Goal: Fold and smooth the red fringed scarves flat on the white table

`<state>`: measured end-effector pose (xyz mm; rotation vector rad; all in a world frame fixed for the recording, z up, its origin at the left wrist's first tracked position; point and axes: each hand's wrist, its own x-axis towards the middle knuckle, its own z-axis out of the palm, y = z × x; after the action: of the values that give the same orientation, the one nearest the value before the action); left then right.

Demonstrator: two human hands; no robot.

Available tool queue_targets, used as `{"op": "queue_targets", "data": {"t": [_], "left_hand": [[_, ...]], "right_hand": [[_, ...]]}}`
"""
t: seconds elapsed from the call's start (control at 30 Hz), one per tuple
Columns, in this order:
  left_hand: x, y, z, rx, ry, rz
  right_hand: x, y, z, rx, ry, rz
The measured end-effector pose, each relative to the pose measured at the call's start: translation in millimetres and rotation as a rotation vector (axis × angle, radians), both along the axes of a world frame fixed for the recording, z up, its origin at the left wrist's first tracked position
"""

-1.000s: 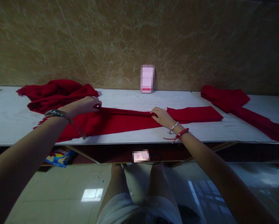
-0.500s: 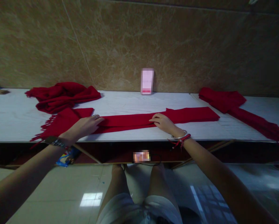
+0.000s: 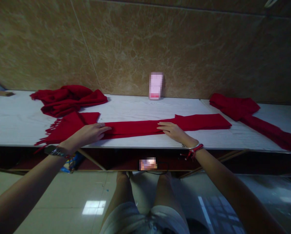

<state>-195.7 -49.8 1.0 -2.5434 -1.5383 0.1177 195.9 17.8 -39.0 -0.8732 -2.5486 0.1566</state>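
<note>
A long red scarf (image 3: 133,128) lies folded lengthwise into a strip on the white tabletop, its fringed end (image 3: 54,132) fanned out wider at the left. On the strip's left part rests my left hand (image 3: 92,133), fingers stretched over the cloth and holding nothing. My right hand (image 3: 172,130) lies on the strip farther right, its fingers extended flat on the fabric. The right part of the scarf (image 3: 204,122) is a wider, smooth band.
A crumpled red scarf (image 3: 72,99) lies at the back left, and another red scarf (image 3: 235,105) trails to the right edge. A phone-like pink slab (image 3: 156,86) leans against the brown wall (image 3: 126,48). Below the white tabletop (image 3: 133,107) is an open shelf (image 3: 121,159) with a blurred screen.
My right hand's fingers have straightened and flattened on the scarf. My left hand's fingers also look more extended. The whole view has shifted slightly.
</note>
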Motion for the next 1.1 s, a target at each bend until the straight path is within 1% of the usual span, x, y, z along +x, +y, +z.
{"op": "queue_targets", "data": {"t": [0.13, 0.2, 0.3, 0.4, 0.57, 0.77, 0.97, 1.1], "left_hand": [[-4, -3, 6.4, 0.065, -0.117, 0.021], [-3, -6, 5.0, 0.011, -0.142, 0.022], [1, -9, -0.1, -0.108, -0.145, 0.016], [2, -7, -2.4, -0.148, -0.148, 0.032], [7, 1, 1.0, -0.182, -0.186, -0.019], [12, 5, 4.3, -0.159, -0.262, -0.055], [11, 4, 3.6, -0.26, -0.254, -0.082], [15, 3, 6.5, -0.284, -0.26, -0.1]], "right_hand": [[0, -1, 1.1, -0.039, 0.064, -0.029], [0, -1, 1.6, -0.069, 0.046, -0.022], [1, -2, 1.8, -0.129, -0.04, 0.011], [2, -1, 1.8, -0.16, -0.079, 0.018], [2, -2, 1.8, -0.159, -0.051, 0.018], [3, -4, 2.1, -0.118, 0.04, -0.005], [4, -6, 2.4, -0.13, -0.036, 0.029], [4, -7, 1.6, -0.109, -0.05, 0.027]]}}
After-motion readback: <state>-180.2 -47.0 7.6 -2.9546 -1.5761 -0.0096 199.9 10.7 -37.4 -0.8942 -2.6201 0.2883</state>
